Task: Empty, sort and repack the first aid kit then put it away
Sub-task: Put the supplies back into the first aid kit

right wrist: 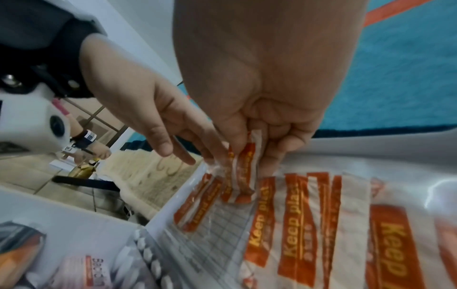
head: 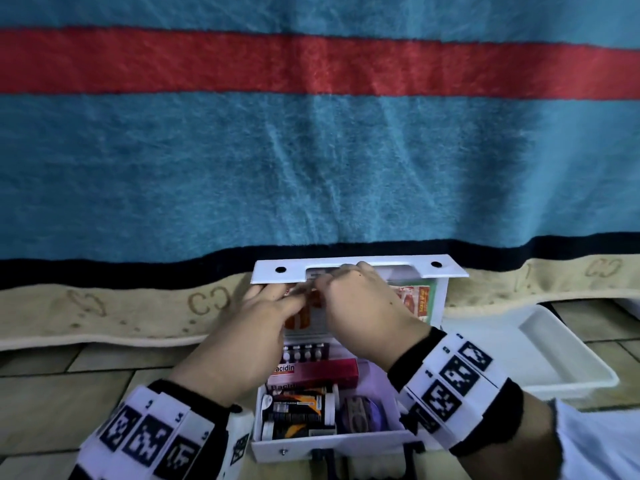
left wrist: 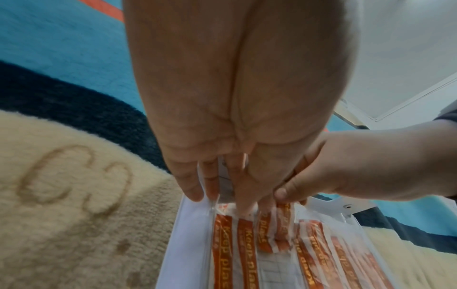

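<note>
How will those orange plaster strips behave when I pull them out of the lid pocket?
The plaster strips pinched by the right hand look thin and crinkled, so probably floppy and very light. Their glossy wrappers may slip, and several overlap, so they could fan apart. The left hand fingers holding the clear pocket should help.

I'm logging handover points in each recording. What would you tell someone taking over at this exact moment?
Right hand: pinches a small bunch of plaster strips at the top of the clear pouch inside the lid.
Left hand: fingers straight, resting on the pouch's opening.
First aid kit: open on the floor by the blanket; blister pack, red ointment box and tubes are in the base.
White tray lies to the right.
Done: kit opened. Whether the strips are going in or coming out is unclear; closing and putting away remain.
</note>
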{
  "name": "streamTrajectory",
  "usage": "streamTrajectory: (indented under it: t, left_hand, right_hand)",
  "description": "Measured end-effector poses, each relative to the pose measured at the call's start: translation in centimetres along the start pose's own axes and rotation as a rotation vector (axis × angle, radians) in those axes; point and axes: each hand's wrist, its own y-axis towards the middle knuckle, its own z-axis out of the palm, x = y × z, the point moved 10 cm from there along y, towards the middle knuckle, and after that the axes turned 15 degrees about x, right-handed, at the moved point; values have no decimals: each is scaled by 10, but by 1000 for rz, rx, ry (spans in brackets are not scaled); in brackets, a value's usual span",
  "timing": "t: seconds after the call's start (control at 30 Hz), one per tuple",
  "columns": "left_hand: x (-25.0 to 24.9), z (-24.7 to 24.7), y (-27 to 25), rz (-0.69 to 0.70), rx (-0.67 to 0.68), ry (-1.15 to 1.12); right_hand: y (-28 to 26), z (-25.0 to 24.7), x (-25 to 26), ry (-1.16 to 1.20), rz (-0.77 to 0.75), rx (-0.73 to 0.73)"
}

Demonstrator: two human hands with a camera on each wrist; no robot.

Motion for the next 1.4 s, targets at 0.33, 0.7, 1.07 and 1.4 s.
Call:
streamTrajectory:
  t: [0.33, 0.7, 1.07, 1.4]
  left_hand:
    - [1, 3, 0, 7, -60, 19]
    - [-1, 3, 1, -7, -48, 27]
    - [6, 2, 0, -49, -33, 28]
    - [4, 1, -1, -76, -43, 17]
  right_hand:
    - [1, 6, 6, -53, 60, -28]
    - [1, -3, -3, 25, 97, -82]
    - [7, -2, -3, 61, 81, -147]
    - [12, 8, -2, -37, 51, -136]
